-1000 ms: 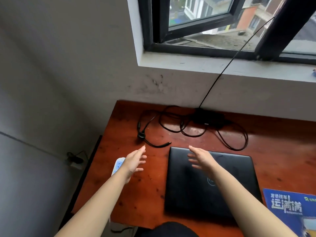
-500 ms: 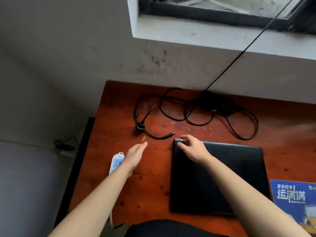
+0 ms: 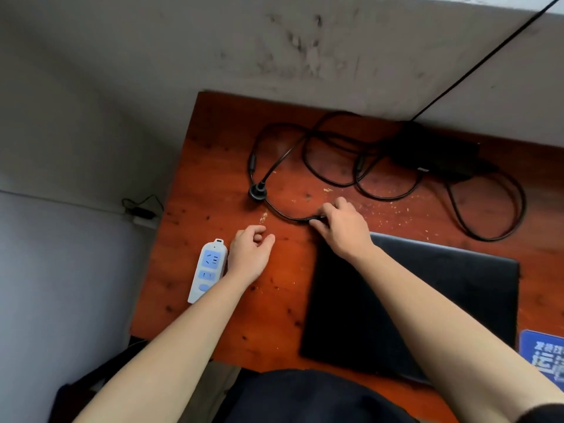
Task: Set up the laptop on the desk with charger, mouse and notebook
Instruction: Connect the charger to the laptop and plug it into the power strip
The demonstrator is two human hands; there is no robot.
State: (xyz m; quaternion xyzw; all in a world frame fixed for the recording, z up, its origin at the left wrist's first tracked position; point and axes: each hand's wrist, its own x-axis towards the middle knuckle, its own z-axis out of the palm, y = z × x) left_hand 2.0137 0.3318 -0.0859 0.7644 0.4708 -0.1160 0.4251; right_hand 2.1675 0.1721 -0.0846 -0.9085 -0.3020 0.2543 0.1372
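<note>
charger plug tip (image 3: 316,220) hidden under right hand (image 3: 341,227); blue notebook (image 3: 543,355) cut off at right edge; charger brick (image 3: 439,151) blurred.

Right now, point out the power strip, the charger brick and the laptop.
power strip (image 3: 208,270): head view, middle of its blue face.
charger brick (image 3: 439,154): head view, top of the black block.
laptop (image 3: 457,288): head view, closed lid.

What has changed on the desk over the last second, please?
The right hand left the closed laptop lid, moved forward and closed its fingers on the charger cable near its plug end. The left hand curled loosely beside the power strip. Laptop, power strip and charger brick stayed put.
</note>
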